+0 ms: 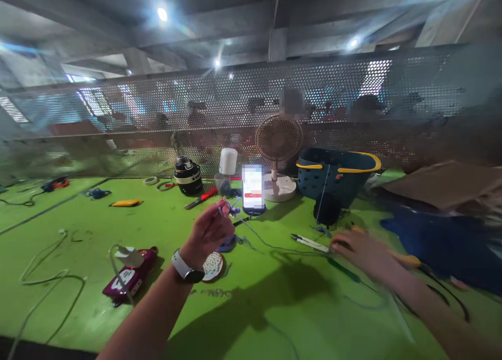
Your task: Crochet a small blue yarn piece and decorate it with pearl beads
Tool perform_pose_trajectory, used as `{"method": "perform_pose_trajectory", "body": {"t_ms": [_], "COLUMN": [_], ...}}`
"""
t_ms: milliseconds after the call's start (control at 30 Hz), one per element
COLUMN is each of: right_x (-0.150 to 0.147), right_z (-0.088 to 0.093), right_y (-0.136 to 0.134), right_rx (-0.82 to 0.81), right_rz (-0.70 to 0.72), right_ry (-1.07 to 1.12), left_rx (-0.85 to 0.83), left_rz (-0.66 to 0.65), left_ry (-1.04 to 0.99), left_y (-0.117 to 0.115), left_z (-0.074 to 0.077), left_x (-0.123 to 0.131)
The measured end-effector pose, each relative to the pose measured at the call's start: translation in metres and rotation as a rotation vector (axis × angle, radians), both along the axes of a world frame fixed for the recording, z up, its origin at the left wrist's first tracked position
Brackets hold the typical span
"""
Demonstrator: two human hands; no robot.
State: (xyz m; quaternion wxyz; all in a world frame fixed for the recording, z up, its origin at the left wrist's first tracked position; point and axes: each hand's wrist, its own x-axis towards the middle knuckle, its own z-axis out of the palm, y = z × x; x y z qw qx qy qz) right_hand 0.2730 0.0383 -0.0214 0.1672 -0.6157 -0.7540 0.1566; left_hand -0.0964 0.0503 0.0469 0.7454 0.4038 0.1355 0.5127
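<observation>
My left hand [214,227] is raised near the middle, thumb and fingertips pinched on a small piece of blue-violet yarn [234,210]. A thin strand [270,245] runs from there to the right, toward my right hand [355,247]. That hand is low over the table, its fingers bent and smeared by motion, so its grip is unclear. Beside its fingertips lie a white pen [309,243] and a slim dark green tool [343,268]. Below my left hand are more blue yarn [231,243] and a round dish of white beads [214,266].
A lit phone [253,190] stands before a fan [278,140]. Right of it are a dark basket [333,174] with yellow handles and a black ball of yarn [327,209]. Left are a purple power strip [131,276], a yellow cutter [125,203] and a black jar [187,176].
</observation>
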Motion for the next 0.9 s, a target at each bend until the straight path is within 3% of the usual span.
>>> {"method": "perform_pose_trajectory", "body": {"t_ms": [67,167,300,367,433,567,733,900], "right_x": [-0.013,-0.059,-0.129,-0.145,-0.141,-0.102,-0.068,-0.048], "right_z": [-0.003,0.0,0.021,0.029,0.031,0.013,-0.008,-0.012], "right_y": [0.005,0.006,-0.01,-0.02,-0.025,-0.022,-0.015,-0.005], "right_rx": [0.056,0.055,-0.336,-0.575,-0.672,-0.578,-0.526,-0.271], "right_rz": [-0.001,0.067,0.445,0.59,0.55,0.29,0.219,0.024], "right_ry": [0.024,0.149,0.744,0.831,0.835,0.785,0.549,0.364], "left_rx": [0.011,0.027,0.052,0.061,0.06,0.053,0.052,0.052], "left_rz": [-0.027,-0.061,-0.089,-0.091,-0.083,-0.076,-0.082,-0.07], "left_ry": [0.021,0.037,0.021,-0.001,-0.02,-0.025,-0.016,-0.002], "left_y": [-0.002,-0.007,-0.014,-0.014,-0.013,-0.009,-0.005,-0.002], "left_z": [0.006,0.013,0.017,0.017,0.016,0.012,0.008,0.006], "left_x": [0.005,0.016,0.026,0.025,0.022,0.017,0.02,0.02]}}
